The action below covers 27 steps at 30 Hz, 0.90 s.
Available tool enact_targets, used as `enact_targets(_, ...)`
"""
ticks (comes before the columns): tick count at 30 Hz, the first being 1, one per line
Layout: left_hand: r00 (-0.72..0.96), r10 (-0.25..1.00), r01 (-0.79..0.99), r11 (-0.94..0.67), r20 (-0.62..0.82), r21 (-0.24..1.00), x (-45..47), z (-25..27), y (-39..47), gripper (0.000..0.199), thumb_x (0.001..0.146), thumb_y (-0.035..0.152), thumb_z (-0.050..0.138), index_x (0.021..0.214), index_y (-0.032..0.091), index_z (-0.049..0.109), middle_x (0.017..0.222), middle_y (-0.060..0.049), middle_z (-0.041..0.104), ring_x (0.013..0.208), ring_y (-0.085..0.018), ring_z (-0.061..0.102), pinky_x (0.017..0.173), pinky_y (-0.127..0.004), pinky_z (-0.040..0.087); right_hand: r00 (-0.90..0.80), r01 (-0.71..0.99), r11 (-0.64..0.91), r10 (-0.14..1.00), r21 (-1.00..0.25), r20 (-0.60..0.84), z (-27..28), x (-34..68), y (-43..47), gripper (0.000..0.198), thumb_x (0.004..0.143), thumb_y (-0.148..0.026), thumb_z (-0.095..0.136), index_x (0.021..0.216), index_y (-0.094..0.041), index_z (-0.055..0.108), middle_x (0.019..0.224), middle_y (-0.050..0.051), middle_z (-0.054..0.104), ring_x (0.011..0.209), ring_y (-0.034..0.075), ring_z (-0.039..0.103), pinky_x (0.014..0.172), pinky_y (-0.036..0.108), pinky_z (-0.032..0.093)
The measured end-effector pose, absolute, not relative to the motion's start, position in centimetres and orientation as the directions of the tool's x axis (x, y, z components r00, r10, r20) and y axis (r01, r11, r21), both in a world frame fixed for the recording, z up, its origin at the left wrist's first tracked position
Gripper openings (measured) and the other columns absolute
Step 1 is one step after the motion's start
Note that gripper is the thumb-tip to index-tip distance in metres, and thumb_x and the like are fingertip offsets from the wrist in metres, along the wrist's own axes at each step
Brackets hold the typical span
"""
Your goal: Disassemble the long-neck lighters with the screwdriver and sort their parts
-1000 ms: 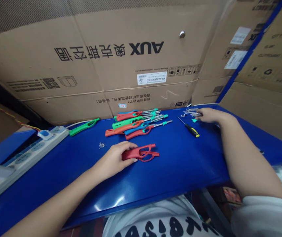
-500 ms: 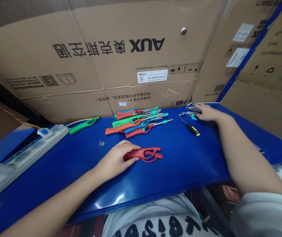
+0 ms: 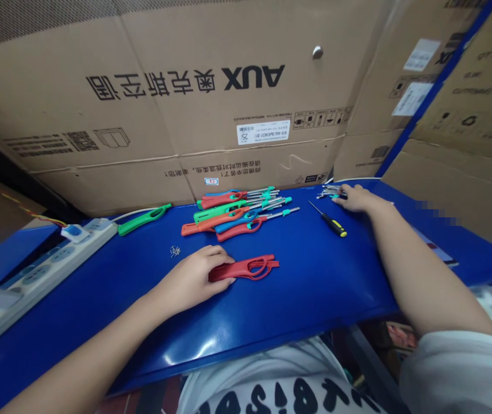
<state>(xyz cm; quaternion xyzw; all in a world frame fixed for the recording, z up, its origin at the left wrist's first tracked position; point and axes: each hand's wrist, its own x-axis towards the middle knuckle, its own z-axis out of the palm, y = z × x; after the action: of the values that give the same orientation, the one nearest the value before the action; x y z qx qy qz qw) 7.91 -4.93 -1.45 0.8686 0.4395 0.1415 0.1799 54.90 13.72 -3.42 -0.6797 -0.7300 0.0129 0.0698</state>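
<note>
My left hand (image 3: 200, 276) is closed round the rear of a red lighter casing (image 3: 246, 268), whose two halves lie slightly out of line near the trigger loop. At the back right my right hand (image 3: 356, 199) pinches among several metal lighter parts (image 3: 329, 191) with teal bits; its fingertips partly hide them. A black and yellow screwdriver (image 3: 334, 225) lies just left of that hand. Behind the red casing is a pile of lighters (image 3: 229, 215) in red, orange, green and blue, with metal tubes pointing right.
A green lighter casing (image 3: 142, 219) lies at the back left, near a white power strip (image 3: 56, 276). Small screws (image 3: 175, 251) sit beyond my left hand. A cardboard wall (image 3: 185, 126) encloses the back of the blue table (image 3: 315, 287).
My right hand has shifted slightly left over the metal parts, which now sit closer together. The red casing has moved a little left in my left hand, its halves closer in line.
</note>
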Motion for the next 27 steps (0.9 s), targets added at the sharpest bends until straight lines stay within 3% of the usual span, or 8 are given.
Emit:
enact_targets(3,0.551,0.829,0.705,-0.522,0.093,0.479,8.1,-1.4,-5.0,0.027,0.09,0.036,0.067,0.113,0.022,0.071,0.114,-0.007,0.069,0.104,-0.024,0.067,0.092,-0.035,0.054,0.087,0.994,-0.081,0.993,-0.079,0.079,-3.3,54.1,13.5,0.042,0.091,-0.039,0.056,0.123,-0.013,0.061,0.121,0.026,0.059,0.114,0.043,0.059,0.089,0.055,0.049)
enact_targets(6,0.522,0.847,0.7,-0.494,0.102,0.515,8.3,-1.4,-5.1,0.026,0.09,0.037,0.067,0.111,0.023,0.071,0.112,-0.007,0.07,0.102,-0.024,0.068,0.089,-0.035,0.054,0.08,0.994,-0.072,0.991,-0.083,0.105,-2.5,52.3,12.9,0.05,0.092,-0.041,0.054,0.133,-0.013,0.055,0.135,0.027,0.052,0.126,0.046,0.052,0.096,0.061,0.046)
enact_targets(9,0.501,0.856,0.685,-0.482,0.127,0.547,8.4,-1.5,-5.0,0.027,0.089,0.036,0.069,0.112,0.022,0.071,0.114,-0.007,0.071,0.103,-0.024,0.068,0.09,-0.036,0.054,-0.058,0.991,0.076,0.985,-0.108,0.159,-1.4,49.7,12.0,0.05,0.095,-0.042,0.049,0.137,-0.015,0.052,0.14,0.022,0.052,0.132,0.039,0.048,0.105,0.054,0.043)
enact_targets(12,0.476,0.863,0.675,-0.483,0.171,0.558,8.4,-1.7,-4.9,0.027,0.089,0.037,0.069,0.112,0.022,0.071,0.115,-0.007,0.072,0.104,-0.025,0.068,0.093,-0.037,0.052,-0.283,0.934,0.323,0.93,-0.154,0.232,-0.8,46.5,10.7,0.043,0.098,-0.044,0.046,0.133,-0.021,0.054,0.138,0.013,0.056,0.13,0.027,0.052,0.11,0.043,0.04)
enact_targets(15,0.448,0.877,0.699,-0.465,0.175,0.543,8.3,-2.0,-4.8,0.027,0.088,0.036,0.07,0.11,0.021,0.071,0.112,-0.008,0.073,0.103,-0.026,0.068,0.093,-0.038,0.052,-0.52,0.769,0.602,0.785,-0.215,0.336,-0.8,43.0,9.0,0.035,0.098,-0.044,0.048,0.12,-0.02,0.061,0.126,0.014,0.062,0.122,0.029,0.056,0.105,0.047,0.041)
enact_targets(18,0.44,0.884,0.709,-0.449,0.156,0.544,8.2,-2.0,-4.7,0.026,0.087,0.034,0.071,0.108,0.02,0.072,0.111,-0.008,0.072,0.099,-0.025,0.069,0.09,-0.036,0.053,-0.666,0.654,0.733,0.675,-0.186,0.318,-1.4,40.0,7.3,0.029,0.098,-0.04,0.049,0.116,-0.021,0.062,0.123,0.013,0.064,0.12,0.029,0.057,0.101,0.047,0.041)
enact_targets(22,0.452,0.885,0.745,-0.442,0.11,0.499,8.3,-1.9,-4.9,0.032,0.086,0.033,0.072,0.113,0.018,0.072,0.113,-0.009,0.071,0.103,-0.026,0.068,0.092,-0.037,0.053,-0.739,0.622,0.774,0.631,-0.119,0.236,-2.3,37.5,5.9,0.032,0.099,-0.037,0.051,0.126,-0.021,0.06,0.129,0.013,0.062,0.12,0.029,0.057,0.096,0.043,0.044)
enact_targets(27,0.528,0.848,0.784,-0.506,0.041,0.36,7.3,-0.6,-5.1,0.027,0.092,0.029,0.061,0.117,0.021,0.07,0.112,-0.009,0.068,0.102,-0.026,0.066,0.09,-0.036,0.053,-0.73,0.659,0.744,0.668,-0.113,0.144,-2.8,36.6,5.5,0.029,0.101,-0.031,0.044,0.12,-0.018,0.061,0.119,0.013,0.063,0.099,0.025,0.064,0.074,0.034,0.05)
